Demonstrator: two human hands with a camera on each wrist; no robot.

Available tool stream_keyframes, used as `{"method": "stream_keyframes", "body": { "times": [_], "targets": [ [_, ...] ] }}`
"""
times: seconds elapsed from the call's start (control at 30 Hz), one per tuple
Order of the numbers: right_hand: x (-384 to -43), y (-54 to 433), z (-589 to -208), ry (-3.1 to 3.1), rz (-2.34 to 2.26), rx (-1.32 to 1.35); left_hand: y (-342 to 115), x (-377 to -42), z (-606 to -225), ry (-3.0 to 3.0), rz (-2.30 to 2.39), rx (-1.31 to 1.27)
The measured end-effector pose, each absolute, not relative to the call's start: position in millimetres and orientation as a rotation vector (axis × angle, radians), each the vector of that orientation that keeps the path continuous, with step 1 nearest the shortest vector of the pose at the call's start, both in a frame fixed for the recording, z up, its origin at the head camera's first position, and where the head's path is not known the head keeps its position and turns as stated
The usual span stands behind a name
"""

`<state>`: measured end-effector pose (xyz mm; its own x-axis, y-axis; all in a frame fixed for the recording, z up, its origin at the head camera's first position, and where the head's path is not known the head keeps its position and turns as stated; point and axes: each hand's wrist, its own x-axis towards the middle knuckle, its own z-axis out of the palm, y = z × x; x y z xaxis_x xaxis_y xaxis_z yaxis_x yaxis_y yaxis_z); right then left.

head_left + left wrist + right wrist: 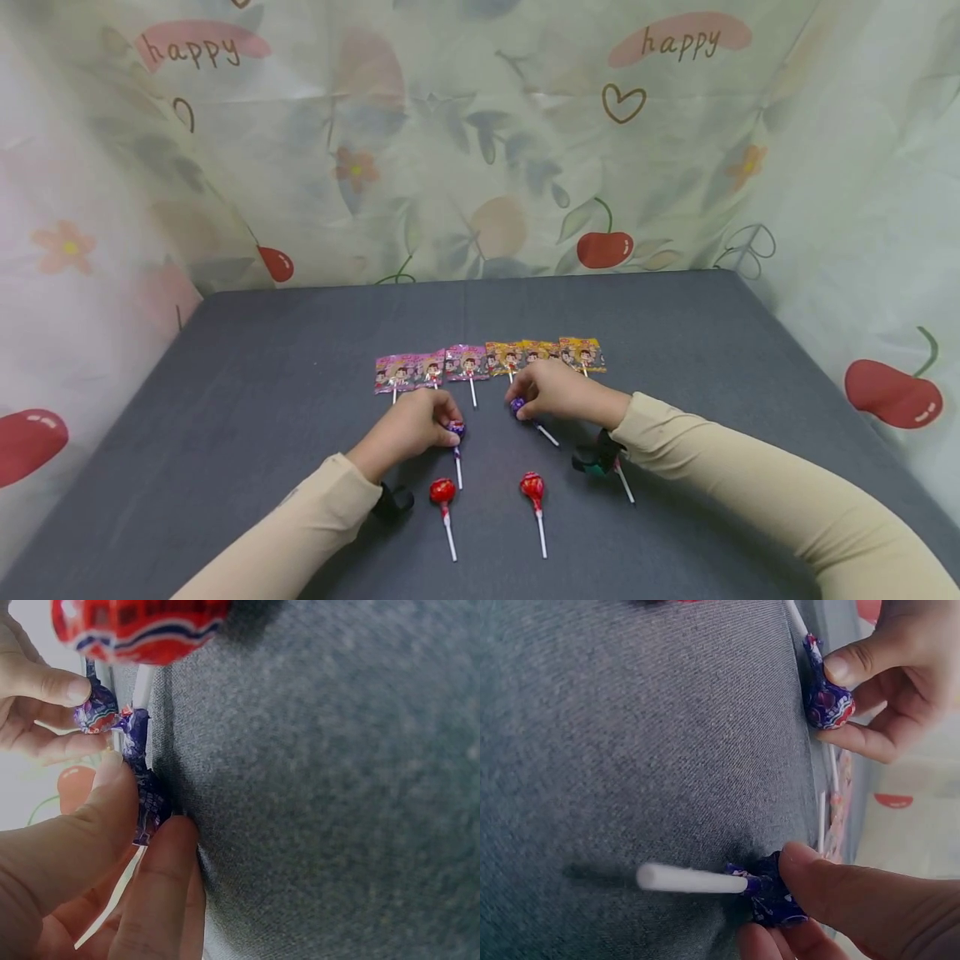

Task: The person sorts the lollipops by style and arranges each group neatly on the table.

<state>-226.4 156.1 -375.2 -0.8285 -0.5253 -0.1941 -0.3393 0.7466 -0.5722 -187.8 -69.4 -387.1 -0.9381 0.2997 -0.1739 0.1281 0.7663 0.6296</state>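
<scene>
My left hand point(415, 421) pinches the wrapped head of a purple lollipop point(456, 428), its white stick pointing toward me. In the left wrist view, thumb and fingers sit on either side of the purple wrapper point(152, 802). To the right, my right hand point(558, 390) pinches a second purple lollipop point(776, 892) by its head, and the stick slants down to the right. Nearer me lie two red lollipops, one on the left point(442, 492) and one in the middle point(532, 487). Another stick point(624, 482) shows beneath the right wrist, its head hidden by the wristband.
Behind the hands runs a row of flat-wrapped lollipops, pink packets point(408, 371) on the left and yellow packets point(542, 353) on the right. They lie on a dark grey cloth-covered table point(315, 333). A printed curtain point(450, 167) encloses the back and sides.
</scene>
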Motion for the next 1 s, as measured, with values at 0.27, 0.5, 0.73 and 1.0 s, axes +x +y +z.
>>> {"method": "stream_keyframes", "body": {
  "times": [0.27, 0.5, 0.73, 1.0],
  "targets": [
    [-221.9, 145.0, -366.9, 2.58, -0.895, -0.667, -70.3, -188.0, -387.8, 2.685, 0.939, 0.324],
    [-209.7, 128.5, -360.3, 2.543, -1.019, -0.693, -71.0, -188.5, -387.9, 2.685, 0.951, 0.34],
    [-205.5, 117.2, -375.3, 2.486, -1.097, -0.617, -70.5, -190.1, -387.7, 2.684, 0.928, 0.351],
    [-199.5, 109.9, -384.2, 2.516, -1.032, -0.567, -70.1, -189.8, -385.6, 2.69, 0.916, 0.364]
  ]
}}
